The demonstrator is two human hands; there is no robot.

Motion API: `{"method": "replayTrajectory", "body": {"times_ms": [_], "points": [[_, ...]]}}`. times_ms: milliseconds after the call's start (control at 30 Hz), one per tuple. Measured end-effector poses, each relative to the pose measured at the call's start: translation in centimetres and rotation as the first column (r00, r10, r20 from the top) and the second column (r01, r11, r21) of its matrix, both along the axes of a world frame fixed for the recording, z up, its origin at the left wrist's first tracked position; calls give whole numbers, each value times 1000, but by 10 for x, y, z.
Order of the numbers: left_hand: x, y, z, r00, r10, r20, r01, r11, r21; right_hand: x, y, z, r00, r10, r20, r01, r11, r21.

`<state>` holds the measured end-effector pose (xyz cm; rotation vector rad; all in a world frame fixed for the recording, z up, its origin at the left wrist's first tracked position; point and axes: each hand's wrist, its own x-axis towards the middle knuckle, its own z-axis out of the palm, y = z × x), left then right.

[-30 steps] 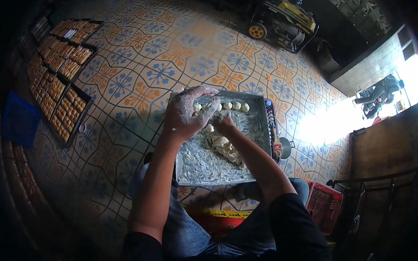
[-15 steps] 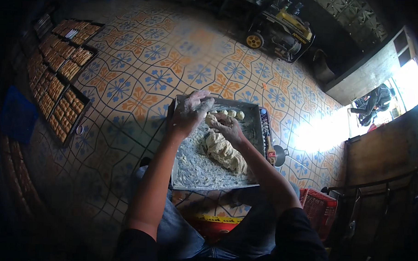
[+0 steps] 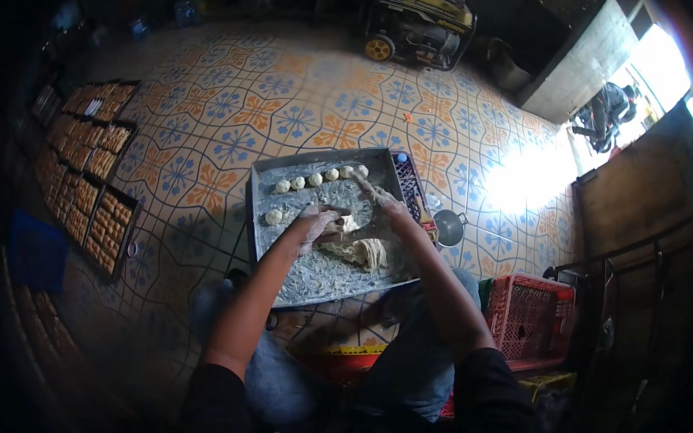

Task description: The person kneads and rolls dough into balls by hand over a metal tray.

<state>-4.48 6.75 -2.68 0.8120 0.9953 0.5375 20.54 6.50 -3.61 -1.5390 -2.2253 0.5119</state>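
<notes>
Seen from above, the jeans-clad legs (image 3: 414, 364) of a seated person flank a red and yellow object (image 3: 341, 361), and a red basket (image 3: 530, 318) stands off to the right. Just beyond the knees is a large, floury metal tray (image 3: 318, 162). In it, right of centre and toward the near edge, lies a soft mound of pale dough (image 3: 364, 253). The left hand (image 3: 316, 224), dusted white, is at the mound's left end, its fingers beside a small lump of dough (image 3: 348, 223); whether they grip it, I cannot tell. The right hand (image 3: 385, 205), near the tray's right edge, is open, fingers stretched toward the far edge. One dough ball (image 3: 273, 217) sits by the left edge, and a row of dough balls (image 3: 316, 179) runs along the far edge, ending near the right fingertips. Outside the right edge are a brush (image 3: 425, 217), a purple crate (image 3: 406, 175) and a metal pan (image 3: 448, 228). Well to the left, dark trays (image 3: 130, 236) of browned buns (image 3: 109, 231) cover part of the patterned tile floor (image 3: 210, 189). Farthest away are a wheeled black and yellow generator (image 3: 419, 32) and, by a bright doorway, another person (image 3: 605, 119) in dark clothes
</notes>
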Motion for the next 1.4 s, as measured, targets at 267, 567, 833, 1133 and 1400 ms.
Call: {"method": "replayTrajectory", "body": {"times_ms": [267,567,833,1133,1400], "points": [[29,-39,42,831,205,517,-365,903,228,-35,-18,34,132,-630,-765,-218,735,-642],[50,-81,25,924,376,-66,-125,461,878,-129,-99,9,-323,-484,-813,-344,860,-375],[42,-107,17,884,432,-180,92,218,972,-132,-140,5,-195,-318,-928,-160,944,-290],[79,-111,-7,739,278,614,-426,899,106,-113,-87,-54,163,-102,-981,119,989,-83],[63,-120,25,716,477,510,-339,876,-344,-59,-87,18,887,92,-453,77,937,342]]}}
